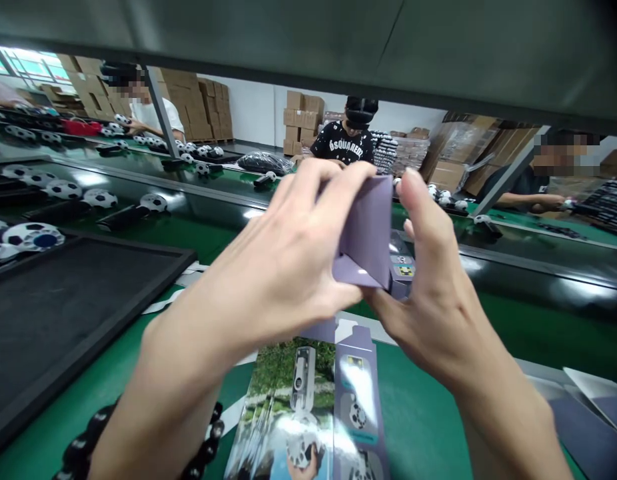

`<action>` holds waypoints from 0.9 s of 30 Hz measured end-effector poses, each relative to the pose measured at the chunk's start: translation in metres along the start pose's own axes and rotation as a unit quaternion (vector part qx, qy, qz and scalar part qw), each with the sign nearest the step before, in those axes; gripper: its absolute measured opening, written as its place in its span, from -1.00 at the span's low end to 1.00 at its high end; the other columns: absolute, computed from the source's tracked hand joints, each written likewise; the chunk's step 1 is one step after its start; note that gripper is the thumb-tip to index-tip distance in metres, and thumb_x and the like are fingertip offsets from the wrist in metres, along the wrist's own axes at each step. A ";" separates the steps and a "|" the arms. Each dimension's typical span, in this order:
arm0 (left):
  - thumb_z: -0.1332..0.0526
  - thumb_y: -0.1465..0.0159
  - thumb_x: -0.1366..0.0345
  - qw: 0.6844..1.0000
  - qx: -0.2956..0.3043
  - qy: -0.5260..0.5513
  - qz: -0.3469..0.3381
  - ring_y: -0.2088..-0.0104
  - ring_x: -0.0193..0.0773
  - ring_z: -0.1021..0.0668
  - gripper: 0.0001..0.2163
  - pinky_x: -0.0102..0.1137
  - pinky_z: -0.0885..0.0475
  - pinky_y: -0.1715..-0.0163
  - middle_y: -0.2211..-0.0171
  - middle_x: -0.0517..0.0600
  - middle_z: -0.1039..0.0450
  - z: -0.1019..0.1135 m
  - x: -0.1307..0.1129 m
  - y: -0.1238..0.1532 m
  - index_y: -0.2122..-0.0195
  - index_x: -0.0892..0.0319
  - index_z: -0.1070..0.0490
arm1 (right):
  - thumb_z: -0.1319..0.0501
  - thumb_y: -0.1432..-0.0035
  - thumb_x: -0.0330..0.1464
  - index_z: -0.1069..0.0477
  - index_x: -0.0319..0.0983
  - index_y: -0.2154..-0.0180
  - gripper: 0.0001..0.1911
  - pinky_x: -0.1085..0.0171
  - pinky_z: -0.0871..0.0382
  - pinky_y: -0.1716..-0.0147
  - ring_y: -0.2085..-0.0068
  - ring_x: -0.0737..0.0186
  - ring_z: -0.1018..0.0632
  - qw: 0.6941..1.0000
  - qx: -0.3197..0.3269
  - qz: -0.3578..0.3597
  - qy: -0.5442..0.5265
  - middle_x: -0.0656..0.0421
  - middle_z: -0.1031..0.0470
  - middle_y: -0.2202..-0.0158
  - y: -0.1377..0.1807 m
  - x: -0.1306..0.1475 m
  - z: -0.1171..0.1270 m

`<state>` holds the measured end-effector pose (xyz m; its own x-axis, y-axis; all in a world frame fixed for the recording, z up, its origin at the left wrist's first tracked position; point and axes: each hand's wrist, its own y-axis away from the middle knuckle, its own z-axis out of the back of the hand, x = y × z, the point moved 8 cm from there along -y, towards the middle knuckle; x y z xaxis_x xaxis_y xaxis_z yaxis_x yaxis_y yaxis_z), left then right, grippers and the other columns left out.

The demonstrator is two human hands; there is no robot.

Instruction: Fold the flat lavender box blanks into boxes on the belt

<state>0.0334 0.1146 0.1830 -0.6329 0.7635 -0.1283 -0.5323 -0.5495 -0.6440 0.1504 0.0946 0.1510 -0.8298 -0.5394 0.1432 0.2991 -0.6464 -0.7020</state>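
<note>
A small purple cardboard box [368, 230] is raised in front of me, its open end facing me. My left hand [308, 233] grips it from the left, fingers over its top edge and thumb along the lower edge. My right hand [433, 280] is curved round its right side, thumb at the lower corner; some fingertips are hidden behind. Below my hands lies a stack of flat printed box blanks [293, 407], showing a football-patterned device and a grass background.
A black tray [88, 313] lies left, with football-headed black-handled devices [153, 203] beyond it. Purple-and-white cardboard sheets [588, 413] lie right. A conveyor [213, 233] crosses ahead under an overhead shelf [288, 40]. Several people work opposite, including a person in a black shirt [343, 143].
</note>
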 end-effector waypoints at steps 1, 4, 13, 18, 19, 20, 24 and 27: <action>-0.30 -0.09 0.24 0.999 -0.037 0.010 0.002 -0.16 0.02 -0.35 -0.31 -0.14 -0.35 -0.19 -0.10 0.09 -0.24 0.004 0.006 -0.002 -0.24 0.14 -0.10 | -0.10 -0.22 -0.37 0.36 0.04 -0.35 -0.17 0.04 -0.01 -0.36 -0.42 0.06 0.02 1.000 0.004 -0.020 0.017 0.18 0.19 -0.43 0.000 -0.004 -0.001; -0.35 -0.11 0.19 0.987 -0.145 -0.004 0.065 -0.23 0.00 -0.24 -0.25 -0.18 -0.20 -0.29 -0.17 0.19 -0.12 0.014 0.038 -0.001 -0.24 0.30 -0.02 | -0.07 -0.30 -0.19 0.14 -0.04 -0.34 -0.34 -0.02 -0.12 -0.33 -0.36 0.03 -0.16 0.994 0.056 -0.085 0.032 0.13 -0.02 -0.38 0.002 -0.014 -0.008; -0.30 -0.23 0.22 0.918 0.008 -0.105 0.382 -0.36 0.16 -0.05 -0.28 0.06 -0.19 -0.28 -0.38 0.22 0.14 -0.066 0.163 0.037 -0.32 0.16 0.07 | -0.02 -0.29 -0.06 0.05 -0.05 -0.36 -0.33 -0.03 -0.26 -0.23 -0.24 -0.04 -0.36 0.869 0.421 -0.258 0.001 0.17 -0.12 -0.36 0.043 -0.034 -0.067; -0.21 -0.32 0.14 0.887 0.244 -0.100 0.378 -0.19 0.05 -0.35 -0.55 0.10 -0.30 -0.16 -0.24 0.13 -0.22 -0.090 0.148 0.041 -0.19 0.14 -0.24 | 0.01 -0.32 -0.10 -0.05 -0.19 -0.31 -0.39 -0.10 -0.42 0.01 -0.06 -0.14 -0.51 0.840 0.436 -0.318 0.055 -0.07 -0.45 -0.09 0.052 -0.061 -0.082; -0.20 -0.33 0.10 0.877 0.297 -0.089 0.368 -0.13 0.01 -0.42 -0.57 0.06 -0.36 -0.12 -0.17 0.13 -0.30 -0.097 0.136 0.042 -0.17 0.15 -0.27 | -0.01 -0.33 -0.12 -0.12 -0.25 -0.28 -0.42 -0.11 -0.43 0.04 -0.02 -0.13 -0.53 0.828 0.447 -0.331 0.070 -0.09 -0.48 -0.02 0.056 -0.068 -0.086; -0.20 -0.33 0.08 0.860 0.352 -0.074 0.361 -0.06 -0.04 -0.48 -0.58 0.01 -0.41 -0.07 -0.11 0.12 -0.37 -0.106 0.124 0.044 -0.13 0.17 -0.30 | -0.03 -0.33 -0.13 -0.19 -0.27 -0.23 -0.45 -0.10 -0.43 0.04 0.00 -0.08 -0.54 0.818 0.457 -0.341 0.082 -0.08 -0.49 0.01 0.060 -0.074 -0.092; -0.21 -0.33 0.12 0.786 0.513 -0.020 0.346 0.13 -0.18 -0.56 -0.68 -0.18 -0.54 0.13 0.06 0.07 -0.46 -0.150 0.090 0.062 0.00 0.22 -0.39 | -0.10 -0.32 -0.12 -0.34 -0.28 -0.07 -0.57 0.00 -0.43 -0.01 0.03 0.11 -0.53 0.797 0.487 -0.343 0.100 0.02 -0.47 0.01 0.069 -0.080 -0.108; -0.20 -0.34 0.14 0.772 0.542 -0.009 0.332 0.10 -0.16 -0.55 -0.67 -0.16 -0.53 0.11 0.01 0.08 -0.44 -0.168 0.087 0.070 -0.04 0.20 -0.36 | -0.14 -0.30 -0.10 -0.36 -0.28 -0.03 -0.57 0.01 -0.43 0.01 0.04 0.12 -0.53 0.800 0.500 -0.321 0.082 0.04 -0.48 0.03 0.067 -0.069 -0.116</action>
<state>0.0354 0.2000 0.0004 -0.9712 0.1915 -0.1419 -0.2383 -0.7866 0.5697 0.1728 0.1505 0.0131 -0.9899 0.1017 0.0983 -0.0542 -0.9147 0.4006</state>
